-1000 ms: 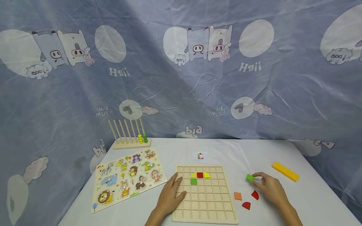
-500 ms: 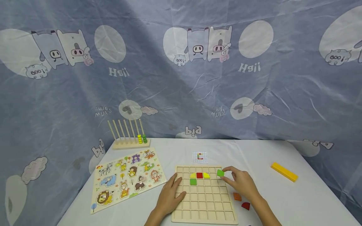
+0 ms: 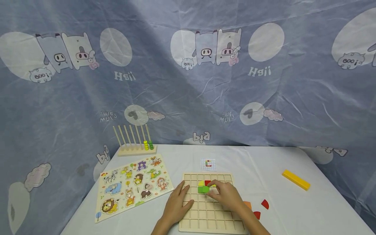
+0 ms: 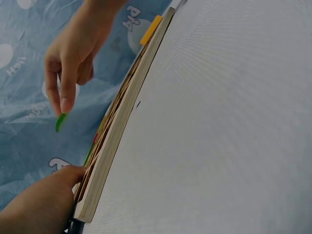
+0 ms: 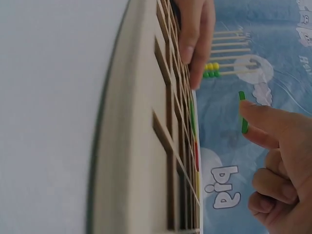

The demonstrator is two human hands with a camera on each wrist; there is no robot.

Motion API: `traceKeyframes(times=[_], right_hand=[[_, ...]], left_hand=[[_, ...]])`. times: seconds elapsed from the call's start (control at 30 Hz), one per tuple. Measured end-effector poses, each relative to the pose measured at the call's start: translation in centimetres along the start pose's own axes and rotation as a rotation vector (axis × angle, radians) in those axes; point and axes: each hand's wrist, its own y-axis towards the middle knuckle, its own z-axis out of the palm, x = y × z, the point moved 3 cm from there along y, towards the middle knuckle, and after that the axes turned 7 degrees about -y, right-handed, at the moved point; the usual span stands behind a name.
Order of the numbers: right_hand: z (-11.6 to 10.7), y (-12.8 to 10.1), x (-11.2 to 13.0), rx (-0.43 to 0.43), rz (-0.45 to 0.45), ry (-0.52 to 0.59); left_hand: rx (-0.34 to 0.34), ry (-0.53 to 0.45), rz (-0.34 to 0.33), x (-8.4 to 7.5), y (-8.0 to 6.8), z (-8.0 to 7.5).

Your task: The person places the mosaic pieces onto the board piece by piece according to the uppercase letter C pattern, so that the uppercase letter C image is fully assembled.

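Note:
A wooden grid board (image 3: 211,215) lies on the white table. My left hand (image 3: 183,195) rests flat on its left edge, fingers straight. My right hand (image 3: 209,191) pinches a green square tile (image 3: 203,189) and holds it over the board's upper rows. In the wrist views the tile (image 4: 60,122) (image 5: 242,112) hangs clear above the board surface. A yellow quarter piece (image 3: 201,183) and a red square (image 3: 207,182) sit in the second row. My right hand hides the cells to their right, and the held tile covers the cell below the yellow piece.
A small pattern card (image 3: 208,164) lies behind the board. An animal puzzle (image 3: 132,186) and a peg rack with beads (image 3: 136,143) stand at the left. To the right lie an orange tile (image 3: 248,204), two red quarter pieces (image 3: 265,204) and a yellow block (image 3: 296,179).
My right hand carried the green tile leftward from the table's right side, across the board, to above the placed pieces. The left hand has stayed on the board's edge.

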Motion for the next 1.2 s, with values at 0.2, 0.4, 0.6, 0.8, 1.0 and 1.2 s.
traceKeyframes(times=[0.2, 0.4, 0.6, 0.8, 1.0, 1.2], right_hand=[[1.6, -0.1, 0.5, 0.057, 0.021, 0.000], [2.7, -0.2, 0.3, 0.112, 0.025, 0.018], [3.0, -0.3, 0.2, 0.112, 0.015, 0.006], [3.6, -0.3, -0.1, 0.100, -0.004, 0.004], [3.5, -0.2, 0.0, 0.103, -0.017, 0.032], [2.0, -0.6, -0.9, 0.105, 0.045, 0.056]], left_hand=[[-0.007, 0.009, 0.011, 0.1, -0.1, 0.1], [-0.010, 0.024, 0.022, 0.3, -0.1, 0.2], [-0.010, 0.020, 0.021, 0.3, -0.1, 0.1], [-0.007, 0.015, 0.017, 0.3, -0.1, 0.2], [-0.007, 0.017, 0.010, 0.3, -0.1, 0.1], [-0.016, 0.018, 0.021, 0.4, -0.1, 0.2]])
